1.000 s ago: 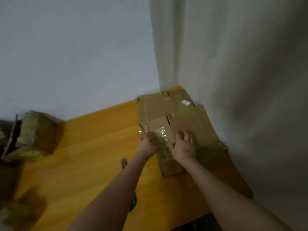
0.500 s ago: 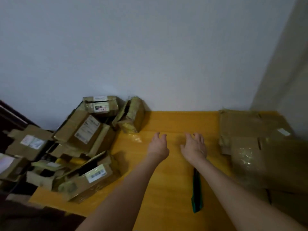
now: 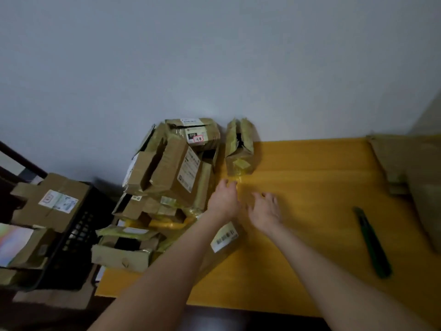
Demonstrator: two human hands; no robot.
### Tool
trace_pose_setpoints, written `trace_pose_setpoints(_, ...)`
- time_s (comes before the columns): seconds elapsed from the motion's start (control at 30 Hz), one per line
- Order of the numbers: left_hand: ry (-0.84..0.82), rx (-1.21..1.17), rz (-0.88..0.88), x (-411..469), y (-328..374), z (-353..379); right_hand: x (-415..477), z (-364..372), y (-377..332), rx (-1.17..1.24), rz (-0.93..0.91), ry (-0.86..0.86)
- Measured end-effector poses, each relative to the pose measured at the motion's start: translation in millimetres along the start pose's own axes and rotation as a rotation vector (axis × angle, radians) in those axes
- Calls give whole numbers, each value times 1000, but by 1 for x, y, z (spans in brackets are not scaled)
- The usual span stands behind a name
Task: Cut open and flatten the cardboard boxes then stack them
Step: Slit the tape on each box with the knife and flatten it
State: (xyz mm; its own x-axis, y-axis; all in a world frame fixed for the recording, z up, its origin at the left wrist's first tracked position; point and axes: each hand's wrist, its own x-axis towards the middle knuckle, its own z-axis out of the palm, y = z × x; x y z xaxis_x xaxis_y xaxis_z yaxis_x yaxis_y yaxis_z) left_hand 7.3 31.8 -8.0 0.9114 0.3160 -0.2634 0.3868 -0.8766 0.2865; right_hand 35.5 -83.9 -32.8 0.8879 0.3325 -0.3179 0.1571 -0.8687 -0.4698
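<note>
Hands point(image 3: 224, 199) point(image 3: 265, 211) nearer boxes point(image 3: 171, 168), flattened cardboard point(image 3: 417, 168) cut off

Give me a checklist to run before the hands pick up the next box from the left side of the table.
1. Hands free: left hand and right hand hold nothing, fingers relaxed. Ok.
2. Next box near: small box stands by the wall just beyond the fingertips. Ok.
3. Path: bare table between the hands and that box. Ok.
4. Knife safe: it lies right of both hands, apart from them; blade too blurred to judge. Cannot tell.
5. Pile steady: its boxes lean on each other at angles and may slip. Not ok.
6. Stacking spot: flattened cardboard lies at the table's right end. Ok.
</note>
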Motion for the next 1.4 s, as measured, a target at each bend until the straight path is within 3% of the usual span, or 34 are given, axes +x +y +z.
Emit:
trace_pose_setpoints(0.13, -35, 12, 79, -9, -22, -2, -28, 25, -14, 34, 74, -19)
trace_pose_setpoints(0.37, -164, 22, 335, -27, 36, 38, -59, 20, 45, 63, 313, 73)
trace_pose_setpoints(0.77, -352, 98, 368, -37, 143, 125, -73, -10, 202, 0, 611, 97)
trace_pose_setpoints(0.97, -405, 117, 311, -33, 162, 150, -55, -15, 250, -149, 589, -7)
trace_pose_setpoints(1.1, -406, 114, 275, -38, 160, 152, -55, -14, 256, -230, 524, 34)
trace_pose_setpoints(1.23, -368, 114, 238, -48, 147, 137, -57, -15, 231, -232, 458, 54)
trace_pose_setpoints(1.4, -190, 108, 243, -60, 106, 93, -59, 1, 177, -101, 473, -96)
